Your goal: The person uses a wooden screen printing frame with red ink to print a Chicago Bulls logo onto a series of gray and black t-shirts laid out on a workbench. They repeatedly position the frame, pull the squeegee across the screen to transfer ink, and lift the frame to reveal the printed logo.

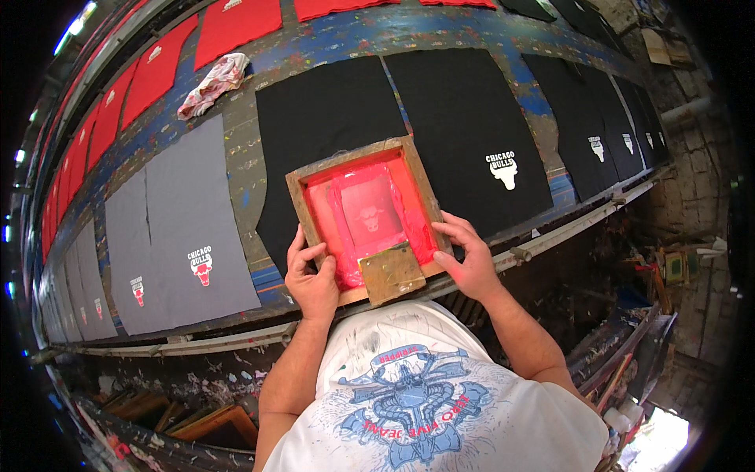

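Observation:
A wooden screen-printing frame (427, 179) with red ink on its mesh lies over the near part of a black fabric panel (322, 102). Through the mesh shows a pale bull-head stencil. My left hand (311, 275) grips the frame's left side near the lower corner, and my right hand (469, 259) grips its right side. Inside the near end of the frame leans a squeegee (392, 275) with a brownish, ink-stained handle; neither hand is on it. To the right, another black panel (464, 94) carries a white printed bull-head emblem.
Grey panels (185, 181) with white and red emblems lie on the long, ink-spattered table (248, 169) to the left. Red panels (161, 67) line its far side, near a crumpled stained rag (214, 85). A metal rail (582, 212) runs along the near edge. Wooden frames (212, 425) are stored below.

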The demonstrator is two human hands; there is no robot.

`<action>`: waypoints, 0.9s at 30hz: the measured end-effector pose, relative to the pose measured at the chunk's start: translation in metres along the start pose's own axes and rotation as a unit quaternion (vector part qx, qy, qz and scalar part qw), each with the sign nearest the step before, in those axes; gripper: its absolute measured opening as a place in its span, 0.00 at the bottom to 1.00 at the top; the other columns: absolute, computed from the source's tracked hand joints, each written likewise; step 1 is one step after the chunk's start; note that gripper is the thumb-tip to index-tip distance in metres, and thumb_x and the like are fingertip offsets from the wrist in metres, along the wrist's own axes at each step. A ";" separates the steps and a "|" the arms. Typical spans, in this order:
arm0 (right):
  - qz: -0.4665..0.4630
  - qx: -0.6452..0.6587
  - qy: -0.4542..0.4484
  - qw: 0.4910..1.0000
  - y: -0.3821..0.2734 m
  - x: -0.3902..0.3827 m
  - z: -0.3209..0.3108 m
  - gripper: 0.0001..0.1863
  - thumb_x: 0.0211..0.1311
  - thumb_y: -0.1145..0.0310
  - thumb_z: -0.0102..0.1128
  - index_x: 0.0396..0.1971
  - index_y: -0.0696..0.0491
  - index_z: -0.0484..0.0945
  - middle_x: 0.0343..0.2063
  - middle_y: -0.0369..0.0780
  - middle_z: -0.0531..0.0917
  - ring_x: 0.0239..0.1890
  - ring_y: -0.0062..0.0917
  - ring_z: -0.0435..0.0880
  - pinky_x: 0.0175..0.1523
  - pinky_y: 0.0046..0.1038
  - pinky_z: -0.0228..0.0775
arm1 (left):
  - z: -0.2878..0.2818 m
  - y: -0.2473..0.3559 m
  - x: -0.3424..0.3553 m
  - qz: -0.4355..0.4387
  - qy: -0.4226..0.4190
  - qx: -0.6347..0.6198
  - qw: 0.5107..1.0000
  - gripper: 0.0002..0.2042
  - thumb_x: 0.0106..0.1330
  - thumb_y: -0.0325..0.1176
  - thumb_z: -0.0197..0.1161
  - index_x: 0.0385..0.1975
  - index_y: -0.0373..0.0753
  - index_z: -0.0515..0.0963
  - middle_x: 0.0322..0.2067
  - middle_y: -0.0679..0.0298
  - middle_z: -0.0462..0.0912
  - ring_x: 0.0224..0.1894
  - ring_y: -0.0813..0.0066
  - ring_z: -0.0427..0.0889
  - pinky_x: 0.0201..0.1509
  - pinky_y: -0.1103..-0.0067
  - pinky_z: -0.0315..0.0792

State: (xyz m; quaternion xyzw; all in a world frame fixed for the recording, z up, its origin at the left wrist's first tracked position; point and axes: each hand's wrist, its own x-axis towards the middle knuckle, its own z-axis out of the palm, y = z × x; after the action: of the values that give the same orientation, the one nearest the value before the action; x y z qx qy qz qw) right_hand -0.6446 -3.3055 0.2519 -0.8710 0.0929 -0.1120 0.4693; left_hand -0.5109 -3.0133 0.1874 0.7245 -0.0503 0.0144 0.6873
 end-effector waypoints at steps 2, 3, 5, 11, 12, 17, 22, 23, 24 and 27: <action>-0.061 -0.101 0.015 0.993 -0.015 -0.002 0.002 0.31 0.63 0.76 0.79 0.68 0.55 0.86 0.76 0.53 0.78 0.76 0.50 0.79 0.79 0.46 0.74 | 0.001 0.000 0.000 -0.003 0.000 -0.008 1.000 0.12 0.65 0.14 0.73 0.45 0.34 0.90 0.81 0.41 0.75 0.79 0.57 0.80 0.76 0.69 0.77; -0.101 -0.115 0.014 0.988 -0.023 -0.003 0.003 0.32 0.61 0.75 0.81 0.67 0.54 0.86 0.75 0.53 0.79 0.75 0.52 0.79 0.78 0.47 0.74 | 0.001 0.000 -0.001 -0.005 -0.001 -0.014 1.000 0.12 0.65 0.14 0.73 0.45 0.34 0.90 0.81 0.41 0.75 0.79 0.57 0.80 0.76 0.69 0.77; -0.153 -0.120 -0.027 0.981 -0.037 -0.005 0.006 0.33 0.51 0.69 0.87 0.61 0.52 0.89 0.72 0.51 0.83 0.71 0.51 0.83 0.75 0.50 0.76 | 0.001 0.000 0.000 -0.004 -0.002 -0.014 1.000 0.11 0.65 0.14 0.73 0.45 0.34 0.89 0.81 0.40 0.75 0.79 0.57 0.80 0.76 0.69 0.77; -0.262 -0.207 -0.116 0.935 -0.053 0.001 0.017 0.22 0.61 0.69 0.76 0.56 0.54 0.91 0.63 0.45 0.88 0.65 0.44 0.87 0.69 0.46 0.81 | 0.000 0.000 0.000 -0.011 -0.007 -0.014 1.000 0.10 0.65 0.13 0.72 0.43 0.33 0.89 0.81 0.39 0.74 0.81 0.56 0.78 0.76 0.68 0.77; -0.268 -0.201 -0.110 0.936 -0.054 0.003 0.018 0.21 0.62 0.70 0.74 0.56 0.54 0.91 0.61 0.45 0.89 0.64 0.43 0.87 0.68 0.45 0.82 | 0.000 0.000 0.000 -0.013 -0.007 -0.019 1.000 0.10 0.65 0.13 0.72 0.43 0.33 0.89 0.81 0.39 0.74 0.81 0.56 0.78 0.76 0.68 0.77; -0.272 -0.179 -0.110 0.939 -0.063 0.018 0.031 0.21 0.62 0.73 0.71 0.56 0.55 0.91 0.55 0.44 0.91 0.60 0.41 0.89 0.65 0.43 0.84 | 0.000 -0.001 0.001 -0.002 -0.008 -0.021 1.000 0.09 0.65 0.13 0.73 0.41 0.34 0.89 0.82 0.39 0.73 0.78 0.58 0.80 0.73 0.71 0.78; -0.229 -0.135 -0.125 0.956 -0.064 0.032 0.023 0.21 0.62 0.76 0.70 0.56 0.56 0.91 0.51 0.43 0.91 0.58 0.41 0.90 0.64 0.42 0.84 | 0.000 -0.004 0.001 -0.015 -0.002 -0.038 0.999 0.09 0.65 0.13 0.74 0.38 0.35 0.88 0.81 0.39 0.74 0.78 0.58 0.80 0.72 0.71 0.78; -0.233 -0.127 -0.129 0.955 -0.063 0.030 0.019 0.21 0.62 0.76 0.70 0.56 0.56 0.90 0.51 0.43 0.91 0.57 0.42 0.90 0.64 0.43 0.84 | 0.000 -0.005 0.001 -0.001 -0.004 -0.039 0.999 0.08 0.65 0.13 0.74 0.38 0.35 0.87 0.81 0.39 0.74 0.79 0.58 0.80 0.72 0.71 0.77; -0.234 -0.119 -0.132 0.956 -0.062 0.026 0.015 0.21 0.62 0.77 0.69 0.57 0.56 0.90 0.51 0.43 0.91 0.57 0.42 0.90 0.64 0.43 0.84 | 0.000 -0.005 0.002 0.005 -0.003 -0.031 0.999 0.08 0.65 0.13 0.74 0.37 0.35 0.87 0.81 0.38 0.74 0.79 0.57 0.79 0.72 0.71 0.77; -0.225 -0.122 -0.147 0.955 -0.060 0.013 0.013 0.22 0.62 0.78 0.68 0.57 0.56 0.90 0.53 0.44 0.91 0.59 0.43 0.90 0.65 0.45 0.84 | 0.000 -0.007 0.001 0.001 0.001 -0.027 1.000 0.08 0.64 0.13 0.74 0.34 0.35 0.86 0.81 0.38 0.75 0.80 0.55 0.78 0.75 0.68 0.75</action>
State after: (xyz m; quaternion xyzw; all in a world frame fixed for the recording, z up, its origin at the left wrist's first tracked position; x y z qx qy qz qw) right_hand -0.6252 -3.2660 0.2970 -0.9267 -0.1626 -0.0729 0.3309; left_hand -0.5090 -3.0134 0.1810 0.7059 -0.0508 0.0139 0.7063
